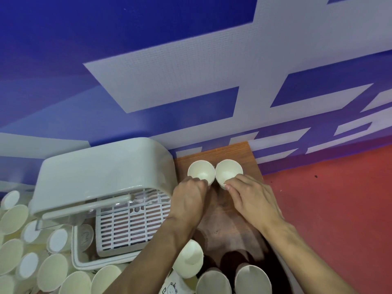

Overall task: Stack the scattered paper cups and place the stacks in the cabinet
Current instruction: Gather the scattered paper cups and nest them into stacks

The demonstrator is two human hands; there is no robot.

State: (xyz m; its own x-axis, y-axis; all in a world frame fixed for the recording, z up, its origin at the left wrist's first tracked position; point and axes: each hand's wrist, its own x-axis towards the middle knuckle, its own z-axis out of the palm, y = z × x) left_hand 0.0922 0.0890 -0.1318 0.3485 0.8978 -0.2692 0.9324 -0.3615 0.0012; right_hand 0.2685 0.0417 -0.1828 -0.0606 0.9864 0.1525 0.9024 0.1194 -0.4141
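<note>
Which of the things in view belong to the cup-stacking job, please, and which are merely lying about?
Part of the job:
- left hand, holding the left cup
- right hand, holding the right cup
- scattered cups
- white cabinet

Just there:
- wooden table
- blue-and-white wall
- red floor

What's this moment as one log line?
left hand holds left white paper cup | right hand holds right white paper cup | cups side by side over brown wooden table | white plastic cabinet open
</note>
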